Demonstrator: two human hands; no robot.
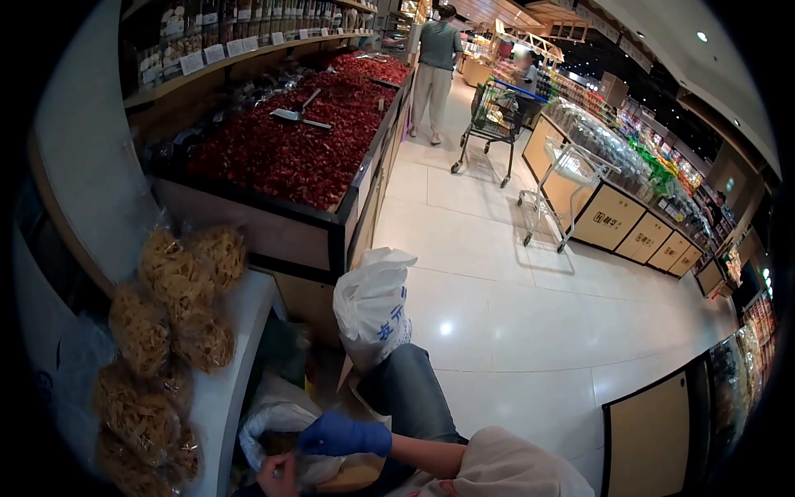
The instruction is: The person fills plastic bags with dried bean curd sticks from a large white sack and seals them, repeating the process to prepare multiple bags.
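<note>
My right hand (338, 436), in a blue glove, comes in from the lower right and lies over a white plastic bag (280, 410). Its fingertips point down and look pressed together; what they pinch is hidden. Just below and left of it, my bare left hand (277, 475) is curled closed near the bag's lower edge, and I cannot make out what is in it. The bag's mouth is open, with something brownish inside. Beyond my knee (411, 385) stands a full white bag with blue writing (371, 302).
Clear packs of dried food (178, 273) lie on a white ledge (236, 364) at left. Behind it is a bin of dark red dried goods (281, 153) with a metal scoop (300, 118). A person (437, 70) and a shopping cart (501, 112) are in the aisle.
</note>
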